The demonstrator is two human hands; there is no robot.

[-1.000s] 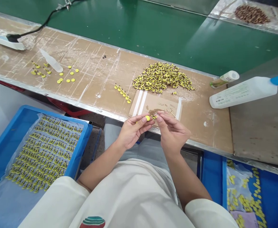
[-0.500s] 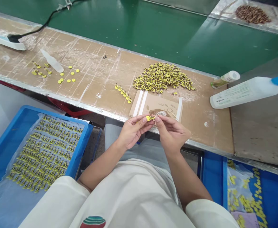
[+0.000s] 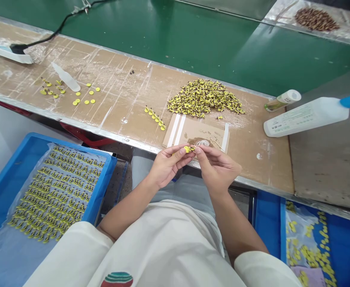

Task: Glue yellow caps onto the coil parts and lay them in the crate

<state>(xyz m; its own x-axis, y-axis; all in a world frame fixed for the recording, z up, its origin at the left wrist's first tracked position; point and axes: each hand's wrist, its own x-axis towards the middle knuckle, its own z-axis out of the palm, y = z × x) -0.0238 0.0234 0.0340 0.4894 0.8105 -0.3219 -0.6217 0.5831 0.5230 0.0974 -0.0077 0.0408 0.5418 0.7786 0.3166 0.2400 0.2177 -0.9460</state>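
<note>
Far L, lower than surface: blue tray (image 3: 109, 169) w/ many small yellow-and-dark figures (image 3: 52, 191) set in rows. Next, on L part of surface (image 3: 123, 95): lying tilted, a slim whitish bottle (image 3: 69, 81), then loose yellow discs (image 3: 91, 92) just beside. Further R: short slanting row of figures (image 3: 155, 117), near L edge of cardboard pad.

Then L hand (image 3: 168, 164): grip closed, pinching a yellow disc (image 3: 186, 149) btwn thumb & fingertips. Disc at R tip of L grip, so nearer L hand than R. Immed. R of disc: small dark-and-yellow piece (image 3: 192, 148), long axis approx. crosswise, running from L fingertips toward R ones. Touching disc, or nearly; can't tell if joined. Lying beyond fingertips: cardboard pad (image 3: 197, 124) w/ wet-looking smear, then big heap (image 3: 204, 97) of similar pieces.

R hand (image 3: 219, 165): grip also closed, apparently pinching R end of piece. Key relation, prob.: disc to L, piece to R, roughly in line btwn both grips, over near edge of surface.

Further R, well apart: small cylindrical container (image 3: 282, 100), then white bottle (image 3: 308, 117) w/ blue cap. Low at far R: more discs (image 3: 311, 255).
</note>
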